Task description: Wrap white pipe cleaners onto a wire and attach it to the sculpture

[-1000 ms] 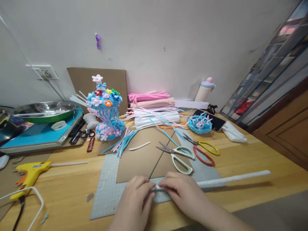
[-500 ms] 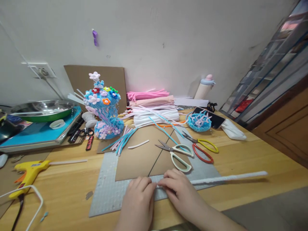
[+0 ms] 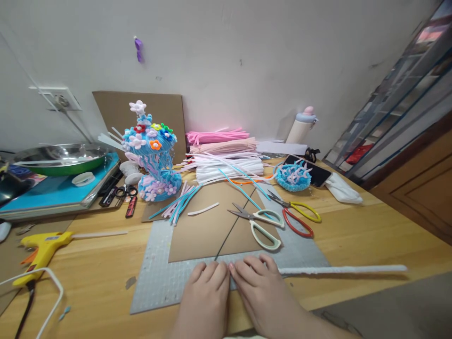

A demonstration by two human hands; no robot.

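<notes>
At the bottom centre of the frame, the left hand (image 3: pixel 207 292) and right hand (image 3: pixel 262 293) sit close together, fingers curled; I cannot tell whether either grips anything. From the right hand, a white rod (image 3: pixel 348 270) runs to the lower right, past the grey mat (image 3: pixel 155 282). Above lie 2 pairs of scissors (image 3: pixel 252 217).

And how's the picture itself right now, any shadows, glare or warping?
Head view: soft shadows on the wall beside the bottle and under the white rod; head view: bright reflections inside the metal pan; head view: the shelves at the right edge lean and look soft, probably wide-angle distortion.
</notes>
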